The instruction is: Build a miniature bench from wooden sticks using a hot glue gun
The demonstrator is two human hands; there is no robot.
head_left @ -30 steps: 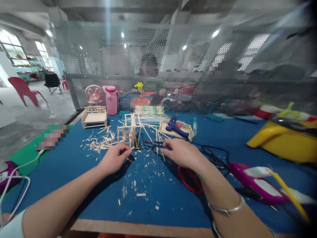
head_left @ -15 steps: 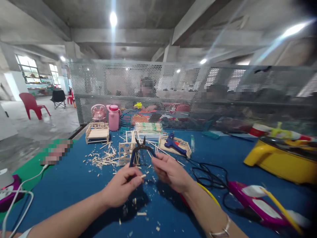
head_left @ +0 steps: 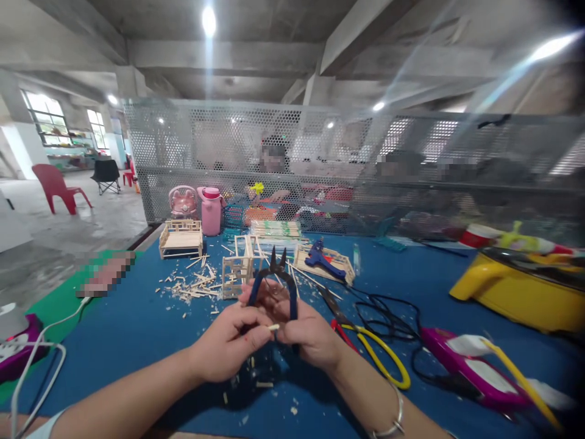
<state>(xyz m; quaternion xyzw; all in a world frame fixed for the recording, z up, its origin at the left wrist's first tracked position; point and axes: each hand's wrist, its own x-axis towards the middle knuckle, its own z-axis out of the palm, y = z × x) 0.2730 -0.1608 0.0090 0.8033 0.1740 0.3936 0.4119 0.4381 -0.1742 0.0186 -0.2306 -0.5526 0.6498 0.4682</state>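
Note:
My left hand (head_left: pixel 231 341) pinches a short wooden stick piece (head_left: pixel 273 328) between thumb and forefinger, close to my right thumb. My right hand (head_left: pixel 313 332) grips blue-handled cutting pliers (head_left: pixel 293 296), the fingers reaching behind both handles. The pliers' jaws point up and stand apart. Just beyond them is an open wooden stick frame (head_left: pixel 234 277). A heap of cut stick bits (head_left: pixel 196 285) lies to its left. Scissors with one yellow and one red handle (head_left: pixel 372 344) lie right of my right hand.
A blue glue gun (head_left: pixel 322 261) rests on a wooden stick panel (head_left: pixel 299 256). A small wooden model (head_left: pixel 180 241) and a pink bottle (head_left: pixel 211 213) stand at the back left. On the right are black cables (head_left: pixel 388 311), a purple power strip (head_left: pixel 475 372) and a yellow pot (head_left: pixel 516 296).
My hands have come together. My right fingers now reach round behind both plier handles, which stand more upright. The scissors, mostly hidden by my right arm before, now show.

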